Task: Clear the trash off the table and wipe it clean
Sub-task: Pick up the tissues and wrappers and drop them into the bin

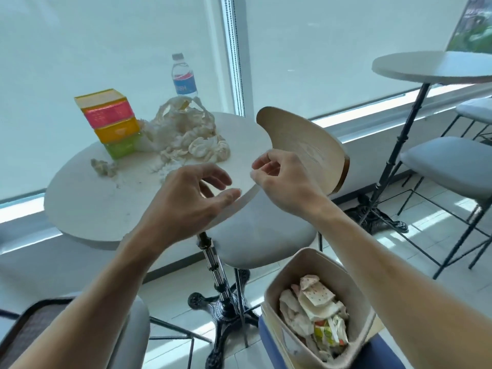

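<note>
The round white surface is still carrying most of the trash: a heap of crumpled white tissues and a thin plastic bag is lying near its middle, a smaller tissue wad is sitting apart toward the left, and fine crumbs are scattered in between. A stack of coloured boxes is standing just beside the heap, with a water bottle behind it. Down at the lower right a trash bin is already holding wrappers and paper.

Both hands are hovering over the near edge, well short of the heap. The left hand is loose, its fingers gently curved and gripping nothing. The right hand is curling its fingers with thumb and forefinger drawn together; whether a tiny scrap is pinched there is too small to tell.

The tissues are likely feather-light and soft, collapsing under any squeeze, so scooping the heap from both sides and bunching it should work best. The bag is probably slippery and thin; gathering it by its bunched top, together with the tissues, seems safer. Crumbs are going to need sweeping or wiping rather than pinching
</note>
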